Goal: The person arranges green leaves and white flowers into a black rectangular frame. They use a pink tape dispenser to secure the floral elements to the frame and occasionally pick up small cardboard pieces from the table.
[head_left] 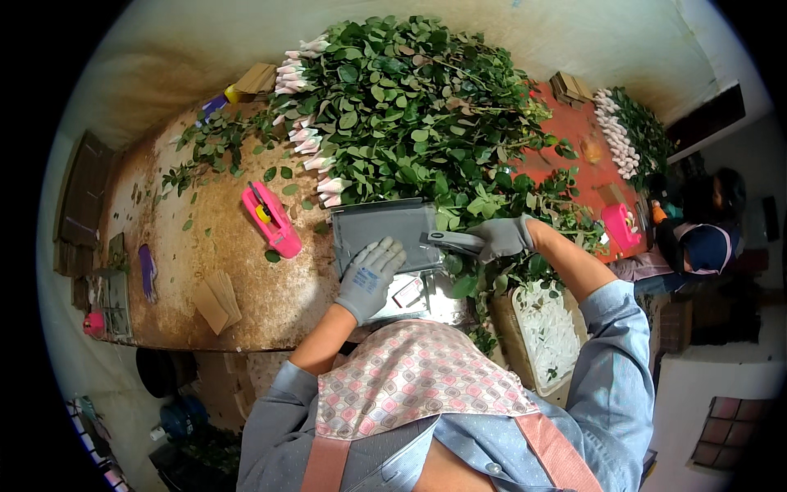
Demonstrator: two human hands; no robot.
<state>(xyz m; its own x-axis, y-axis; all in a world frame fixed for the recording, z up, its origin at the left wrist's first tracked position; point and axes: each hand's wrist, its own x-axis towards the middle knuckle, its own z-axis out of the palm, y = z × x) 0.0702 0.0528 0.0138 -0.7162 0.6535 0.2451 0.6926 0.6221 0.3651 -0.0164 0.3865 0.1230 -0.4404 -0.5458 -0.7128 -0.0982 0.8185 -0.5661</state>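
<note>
My left hand [370, 280], in a grey glove, lies with fingers outstretched on the lower edge of a dark grey sheet-like panel [384, 225]. Beyond the panel's right edge, my right hand [503, 239], also gloved, is closed around a grey stapler [453, 240], whose front end points left and reaches the panel. A metal plate with a white label [407, 292] shows below the panel, just right of my left hand. Behind and beside both hands spreads a big heap of leafy rose stems [418, 107] with pale pink blooms [307, 139] at its left end.
A pink tape dispenser [272, 221] and cardboard pieces [216, 302] lie on the worn table [156, 246]. A purple glove [147, 272] is farther left. A bin of white scraps [545, 332] stands near my right elbow. Another person [697, 246] is at the right, near more roses [616, 135].
</note>
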